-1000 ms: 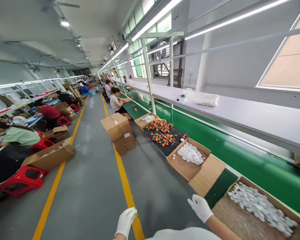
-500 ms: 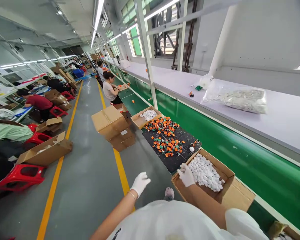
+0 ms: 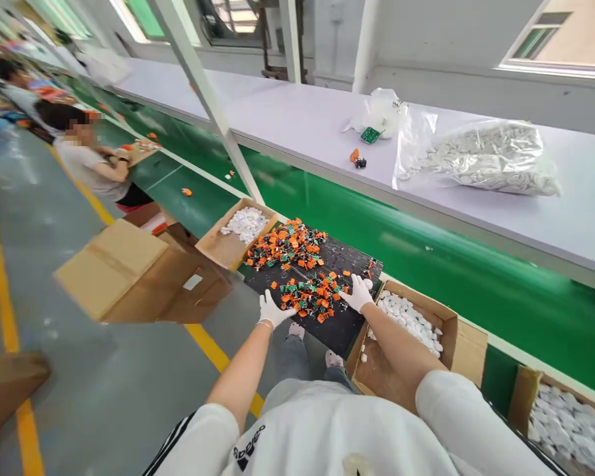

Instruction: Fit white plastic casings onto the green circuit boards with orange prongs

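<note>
Both my hands wear white gloves and flank a pile of small orange parts with green circuit boards (image 3: 311, 295) on a black board (image 3: 338, 330). My left hand (image 3: 274, 311) is at the pile's near-left edge, thumb and fingers spread apart. On the right side, my right hand (image 3: 357, 293) reaches in with its fingers apart, its tips at the edge of the pile. A larger heap of the same orange and green parts (image 3: 290, 243) lies just beyond. One white round piece (image 3: 367, 283) rests beside my right hand.
A cardboard box of white pieces (image 3: 449, 324) stands under my right forearm. Another white-piece box (image 3: 215, 244) sits beyond the heap. Stacked cartons (image 3: 129, 271) stand on the floor at left. Behind runs a green conveyor (image 3: 377, 231); a co-worker (image 3: 92, 152) sits farther along it.
Both hands have moved forward to the near pile; my right hand has left the box of white pieces. The view has turned to the right.
</note>
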